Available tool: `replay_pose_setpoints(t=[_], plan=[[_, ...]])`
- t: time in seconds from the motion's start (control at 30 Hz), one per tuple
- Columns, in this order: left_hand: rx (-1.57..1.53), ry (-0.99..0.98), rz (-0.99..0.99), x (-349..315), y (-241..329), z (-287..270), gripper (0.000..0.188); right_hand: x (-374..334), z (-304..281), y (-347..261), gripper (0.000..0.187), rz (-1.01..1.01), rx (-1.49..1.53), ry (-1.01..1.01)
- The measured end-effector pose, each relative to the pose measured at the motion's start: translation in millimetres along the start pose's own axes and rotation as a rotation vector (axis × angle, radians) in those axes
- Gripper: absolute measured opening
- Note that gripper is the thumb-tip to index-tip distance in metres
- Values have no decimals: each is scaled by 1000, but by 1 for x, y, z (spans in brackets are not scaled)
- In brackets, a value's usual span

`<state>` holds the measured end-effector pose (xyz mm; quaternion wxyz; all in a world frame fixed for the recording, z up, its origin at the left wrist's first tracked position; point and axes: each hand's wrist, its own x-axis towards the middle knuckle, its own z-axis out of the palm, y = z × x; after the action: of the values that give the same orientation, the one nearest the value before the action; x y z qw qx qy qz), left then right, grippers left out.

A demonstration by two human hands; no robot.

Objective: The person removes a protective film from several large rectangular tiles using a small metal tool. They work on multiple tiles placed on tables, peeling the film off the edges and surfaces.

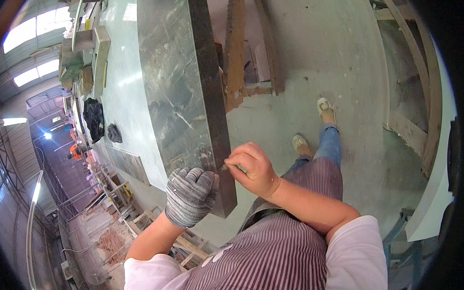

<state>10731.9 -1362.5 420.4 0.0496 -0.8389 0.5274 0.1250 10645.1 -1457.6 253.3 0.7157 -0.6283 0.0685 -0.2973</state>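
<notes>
A dark grey-green stone slab (175,76) with pale veins runs away from me, its thick dark edge (211,67) facing right. My left hand (190,196), in a grey striped knit glove, is closed at the slab's near end, its fingers curled over the corner. Whatever it may hold is hidden under the fingers. My right hand (252,168) is bare. Its thumb and fingertips are pinched together against the slab's right edge, close to the left hand. Anything between those fingertips is too small to name.
Beside the slab stands a wooden frame (235,48); another wooden frame (428,90) is at far right. A pale tabletop (127,85) lies left of the slab, with a black plastic bag (93,119) on it. Farther left, a person in orange (76,151) is in the workshop.
</notes>
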Motion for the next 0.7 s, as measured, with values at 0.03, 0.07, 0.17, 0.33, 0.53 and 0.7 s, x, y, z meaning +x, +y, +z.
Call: replay_pose_setpoints(t=[0.03,0.07,0.17,0.33,0.53,0.7], plan=[[1,-17,1,-4,2,0,12,-4,0,-1,23,-6,0,-4],[2,-34,2,-7,4,0,13,-7,0,-1,22,-11,1,-7],[4,-60,0,-20,10,2,14,-20,2,-4,22,-10,16,-32],[13,-91,3,-35,21,3,16,-38,6,-7,22,-44,27,-43],[-12,-52,62,-57,29,15,16,-59,8,-10,19,-87,28,-68],[-15,-60,22,-73,37,23,16,-74,10,-10,19,-103,25,-96]])
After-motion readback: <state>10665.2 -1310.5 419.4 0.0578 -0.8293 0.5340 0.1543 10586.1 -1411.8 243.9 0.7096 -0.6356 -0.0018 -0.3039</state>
